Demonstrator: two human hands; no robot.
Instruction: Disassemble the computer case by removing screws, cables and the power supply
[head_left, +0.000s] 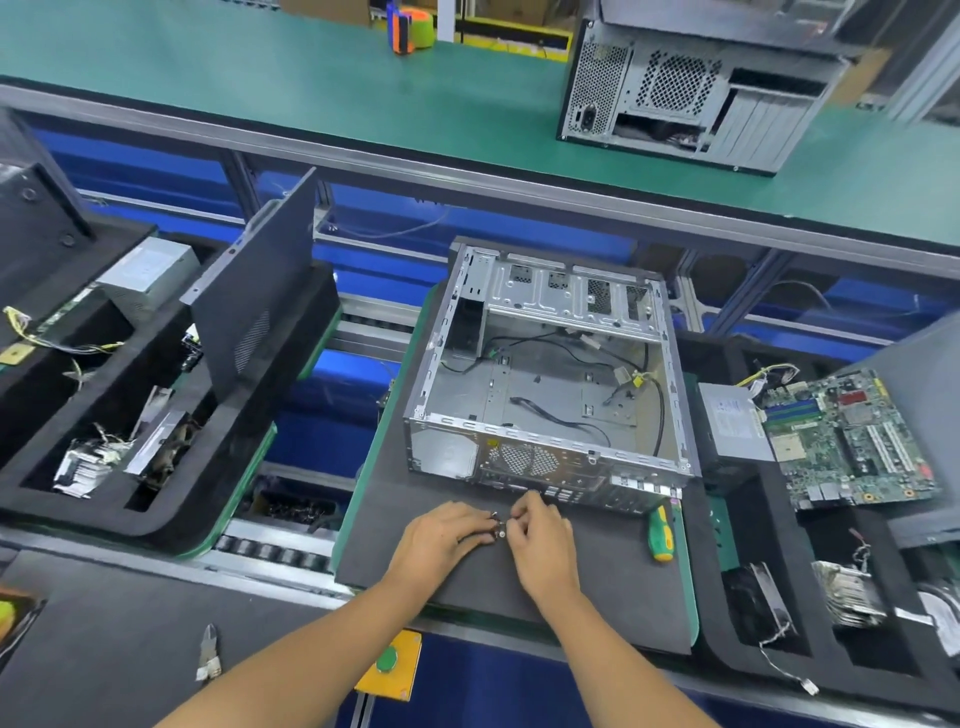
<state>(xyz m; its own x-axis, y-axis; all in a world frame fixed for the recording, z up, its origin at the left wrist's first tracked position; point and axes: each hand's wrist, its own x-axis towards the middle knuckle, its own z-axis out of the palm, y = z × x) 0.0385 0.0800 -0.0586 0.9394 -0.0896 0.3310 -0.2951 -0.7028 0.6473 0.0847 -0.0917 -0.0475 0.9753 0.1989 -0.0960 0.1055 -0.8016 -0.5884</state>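
Dark foam tabletop (597, 582) carries the computer case (545, 374) lying open side up, so its inside is reachable; it's stripped bar loose cables (566, 415). Motherboard (852, 441) and power supply (732, 426) sit parked to the right, screwdriver (661, 535) by the case's near corner. Left hand (441, 540) and right hand (540, 540) meet just in front of the case, palms down, fingertips pinching small metal bits (497, 525), prob. screws, too small to tell.

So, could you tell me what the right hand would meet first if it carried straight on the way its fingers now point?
Probably the left hand: the right hand points left and slightly forward at small metal parts pinched between both.
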